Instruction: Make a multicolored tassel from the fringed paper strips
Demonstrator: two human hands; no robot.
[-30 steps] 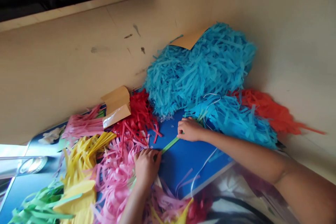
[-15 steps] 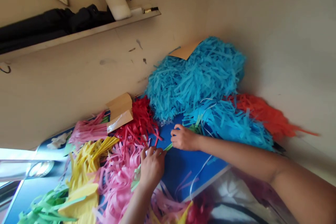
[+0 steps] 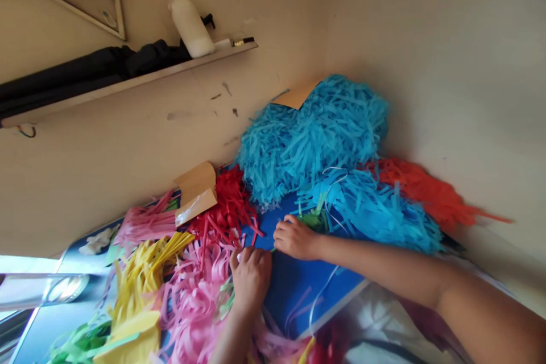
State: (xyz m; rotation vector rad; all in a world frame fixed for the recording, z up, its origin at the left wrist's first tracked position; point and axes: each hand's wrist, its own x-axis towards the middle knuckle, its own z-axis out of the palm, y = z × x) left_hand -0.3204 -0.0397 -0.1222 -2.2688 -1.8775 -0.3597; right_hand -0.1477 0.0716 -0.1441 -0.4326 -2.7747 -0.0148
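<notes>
My left hand is closed, its fingers curled over the blue tabletop beside the pink curly paper strips. Close to its right is my right hand, also closed. A sliver of a green paper strip shows between the two hands; the rest of it is hidden by the fingers. Just behind my right hand lies a small bunch of green paper strips. A blue paper fringe with a white string sits beyond my right forearm.
A large blue paper-fringe heap leans in the corner. Red fringe, yellow strips and green strips lie to the left, orange-red fringe to the right. A white bottle stands on the wall shelf.
My hands have come slightly closer together, and less of the green paper strip shows between them. The camera view has tilted up a little.
</notes>
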